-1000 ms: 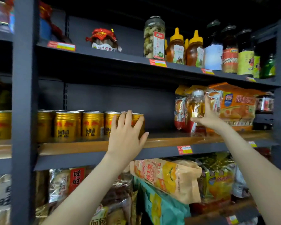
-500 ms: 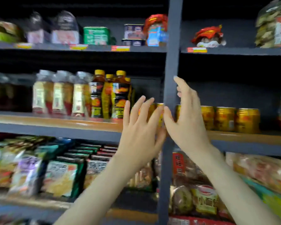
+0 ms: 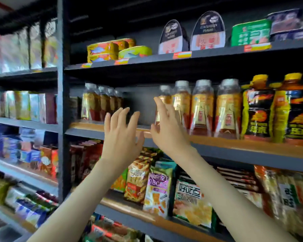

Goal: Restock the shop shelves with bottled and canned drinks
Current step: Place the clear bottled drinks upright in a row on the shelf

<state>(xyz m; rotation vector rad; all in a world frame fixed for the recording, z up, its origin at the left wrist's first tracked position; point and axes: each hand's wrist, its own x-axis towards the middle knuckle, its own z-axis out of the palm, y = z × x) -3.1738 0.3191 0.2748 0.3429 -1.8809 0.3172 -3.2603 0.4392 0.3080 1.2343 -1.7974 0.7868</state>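
head view. a: what has changed since half a second ago?
b: the view has swung to the left. the grey post then stood just behind the hands. now it is far to the left, and the gold cans are gone out of sight.
a: and the hands?
b: both are raised in front of the wooden shelf, near each other but apart, as before. the left hand has its fingers spread and holds nothing. it is in front of the dark gap on the shelf. the right hand has straight fingers and also holds nothing. it covers the lower part of the leftmost of the clear bottles. i cannot tell if it touches this bottle.
a: where are the drinks?
b: the clear bottles, with gold and red labels, stand upright in a row right of the gap. a second row of the same kind stands left of the gap. dark bottles with yellow caps stand further right. before, all the bottles were left of the hands.
a: other things?
b: flat tins on the shelf above, snack packs on the shelf below, all a little blurred.
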